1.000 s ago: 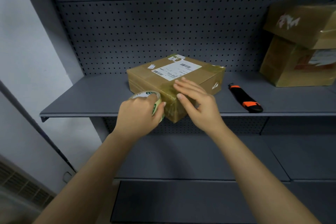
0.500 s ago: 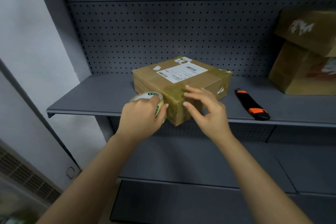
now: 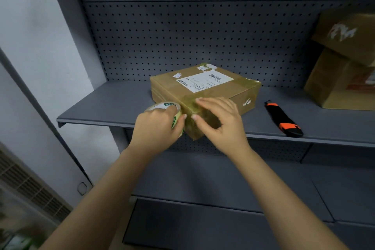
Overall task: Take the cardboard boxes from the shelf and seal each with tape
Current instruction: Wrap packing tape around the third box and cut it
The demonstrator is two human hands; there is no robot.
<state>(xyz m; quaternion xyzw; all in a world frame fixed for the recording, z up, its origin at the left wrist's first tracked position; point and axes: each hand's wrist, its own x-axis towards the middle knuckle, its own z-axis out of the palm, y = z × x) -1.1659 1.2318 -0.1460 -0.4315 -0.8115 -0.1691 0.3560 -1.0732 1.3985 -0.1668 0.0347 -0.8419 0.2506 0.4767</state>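
Left hand (image 3: 158, 126): curled round the tape roll (image 3: 175, 121), holding it against the near-left side of the cardboard box (image 3: 221, 92), at its near corner.
Right hand (image 3: 221, 124): fingers extended, pressing flat on the taped near corner of the cardboard box, fingertips at its top edge; grasps nothing.
Cardboard box: lies flat on the shelf (image 3: 105, 103), turned corner-on, near corner past the shelf's front lip; glossy tape over the near corner and along the far-right edge.
Shipping label (image 3: 205, 82): white, on top of the cardboard box.
Utility knife (image 3: 284, 119): black and orange, right of the cardboard box, apart from it.
Stacked boxes (image 3: 345, 79): two, well to the right of the cardboard box; upper one tilted.
Pegboard panel (image 3: 182, 36): upright, behind the cardboard box.
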